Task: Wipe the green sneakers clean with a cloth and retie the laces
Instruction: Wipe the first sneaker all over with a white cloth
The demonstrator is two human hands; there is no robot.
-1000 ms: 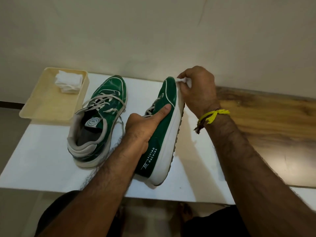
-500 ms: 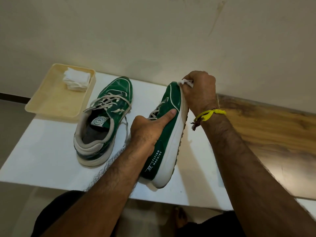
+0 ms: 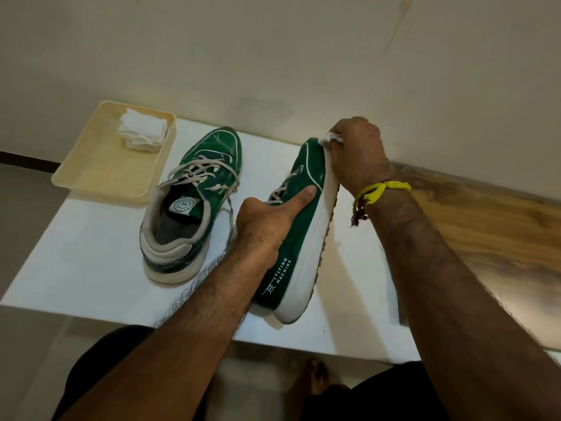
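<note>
**Two hands on one green sneaker, 2nd shoe parked beside it**

Two forearms come in from the bottom edge, w/ dark shorts and a bare foot [image 3: 315, 376] on the floor below the table edge. Left hand [image 3: 267, 221] grips the tilted sneaker [image 3: 299, 238] at its collar: fingers curled in on the opening side, thumb laid straight along the green side panel, tip pointing toward the toe. That sneaker stands tipped on its side on the white table [image 3: 91, 253], white sole facing right, heel nearest the person, "FLYING MACHINE" print readable near the heel. Its laces [image 3: 280, 189] show just beyond the left thumb; can't tell if tied.

Right hand [image 3: 358, 153] is curled round the toe end of the same shoe, pinching a small white cloth [image 3: 331, 137] against the toe/sole edge; only a bit of cloth pokes out above the fingers. Yellow thread band [image 3: 379, 189] sits on the right wrist, w/ a darker strand hanging under it.

2nd sneaker [image 3: 194, 208] sits upright on its sole just left of the held one, not touching it, heel toward the person, toe toward the wall. Grey laces [image 3: 200, 174] lie loose across its tongue, one end trailing off to the right.

Further back-left, a cream tray [image 3: 100, 174] overhangs the table corner, w/ a stack of folded white wipes [image 3: 142, 133] in its far corner. Wood-grain surface [image 3: 485, 232] runs to the right of the table; plain wall behind.
</note>
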